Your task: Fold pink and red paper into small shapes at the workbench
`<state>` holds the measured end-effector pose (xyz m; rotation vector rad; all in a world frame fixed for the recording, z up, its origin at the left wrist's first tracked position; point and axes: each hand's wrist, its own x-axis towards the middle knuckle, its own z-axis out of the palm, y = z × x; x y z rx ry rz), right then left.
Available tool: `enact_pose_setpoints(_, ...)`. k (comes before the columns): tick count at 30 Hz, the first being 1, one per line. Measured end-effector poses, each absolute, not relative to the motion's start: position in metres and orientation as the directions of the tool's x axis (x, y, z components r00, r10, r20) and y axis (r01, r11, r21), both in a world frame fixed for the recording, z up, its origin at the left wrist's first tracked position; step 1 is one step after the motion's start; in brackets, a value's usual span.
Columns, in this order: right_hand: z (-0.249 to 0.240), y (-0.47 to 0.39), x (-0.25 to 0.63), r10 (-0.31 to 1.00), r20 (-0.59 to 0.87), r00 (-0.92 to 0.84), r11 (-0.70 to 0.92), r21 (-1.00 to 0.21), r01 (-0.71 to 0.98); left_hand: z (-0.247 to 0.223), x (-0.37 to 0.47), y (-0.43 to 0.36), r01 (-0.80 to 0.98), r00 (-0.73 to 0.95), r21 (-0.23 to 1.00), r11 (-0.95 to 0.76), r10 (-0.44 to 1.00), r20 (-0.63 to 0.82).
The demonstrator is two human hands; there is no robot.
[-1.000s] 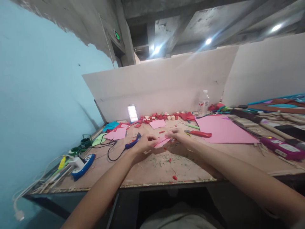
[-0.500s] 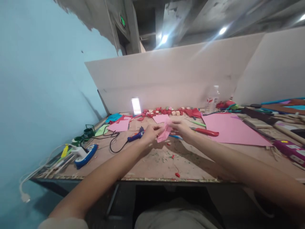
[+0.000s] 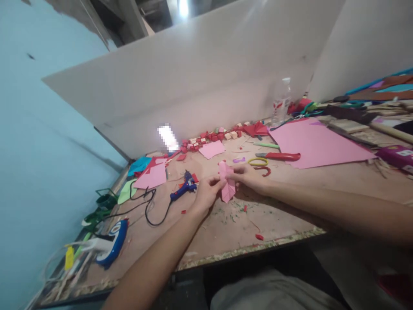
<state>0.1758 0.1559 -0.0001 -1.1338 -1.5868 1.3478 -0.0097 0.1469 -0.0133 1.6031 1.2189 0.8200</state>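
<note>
A small creased pink paper (image 3: 228,193) is held between both hands over the middle of the wooden table (image 3: 206,241). My left hand (image 3: 207,193) pinches its left edge. On the other side, my right hand (image 3: 250,177) grips the upper right edge, with thumb and index finger pressed on it. Left of my left hand lies a blue glue gun (image 3: 183,189) with a black cord. Scissors with a yellow and red handle (image 3: 258,162) lie just behind my right hand.
A red-handled knife (image 3: 282,156) and a large pink sheet (image 3: 322,144) lie to the right. Small red and wooden cubes (image 3: 214,137) line the back beside a plastic bottle (image 3: 282,103). A blue-and-white power strip (image 3: 114,245) sits at the left. Green scraps are scattered near the front.
The camera view has tilted down and turned. The pink paper is now more upright and flatter between my hands, lower over the table. The scissors behind my right hand now show more.
</note>
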Motion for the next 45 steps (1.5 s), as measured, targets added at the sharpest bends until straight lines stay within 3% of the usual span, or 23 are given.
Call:
enact_pose_setpoints(7,-0.008,0.155,0.175,0.963,0.057,-0.264,0.124,-0.961,0.246,0.001,0.002,0.126,0.468,0.065,0.840,-0.276,0.958,0.278)
enact_pose_setpoints(15,-0.006,0.151,0.175,0.962,0.107,-0.251,0.168,-0.957,0.238,0.012,0.009,0.129,0.518,0.113,0.788,-0.334,0.939,0.325)
enact_pose_setpoints(21,-0.004,0.151,0.171,0.960,0.133,-0.244,0.186,-0.961,0.206,0.009,0.003,0.131,0.545,0.102,0.782,-0.302,0.950,0.296)
enact_pose_setpoints(30,0.014,0.145,0.170,0.972,0.157,-0.174,0.187,-0.968,0.169,0.007,-0.004,0.135,0.343,0.086,0.903,-0.258,0.966,0.244)
enact_pose_setpoints(36,0.003,0.152,0.174,0.959,0.150,-0.239,0.176,-0.980,0.092,-0.016,-0.005,0.145,0.296,0.146,0.927,-0.231,0.970,0.195)
enact_pose_setpoints(45,-0.015,0.156,0.182,0.957,0.073,-0.281,0.124,-0.979,0.165,-0.020,-0.003,0.145,0.188,0.099,0.966,-0.177,0.982,0.160)
